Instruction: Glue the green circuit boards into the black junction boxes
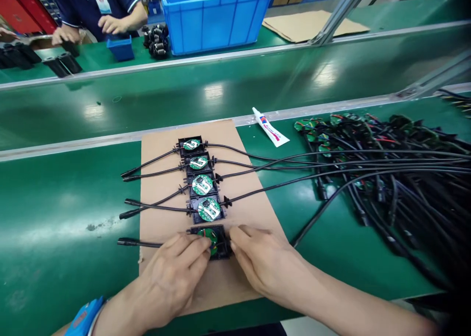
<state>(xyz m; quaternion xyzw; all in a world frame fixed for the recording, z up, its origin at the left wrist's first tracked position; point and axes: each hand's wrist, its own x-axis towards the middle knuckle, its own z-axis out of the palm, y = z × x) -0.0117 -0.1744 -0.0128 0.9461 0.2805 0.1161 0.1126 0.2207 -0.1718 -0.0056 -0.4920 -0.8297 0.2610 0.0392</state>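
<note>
A black plastic housing (222, 250) lies nearest me on a brown cardboard sheet (235, 282). Inside it is a round green circuit board (208, 235), partly covered by the fingers of my left hand (180, 265), which are closed on it. A short black cable with a plug (128, 241) runs out to the left beneath that hand. At the housing's right end my right hand (263, 257) pinches a long black cable (305, 233), whose entry is hidden by the fingers. Beyond lies a column of several similar housings, each holding a circuit board (209, 209) with a white strip.
A tangled pile of black cables with boards (368, 154) covers the right side of the green table (73, 257). A white tube (270, 127) lies behind the cardboard. Across a metal rail stand a large blue bin (217, 22) and a co-worker (99, 12) handling black parts.
</note>
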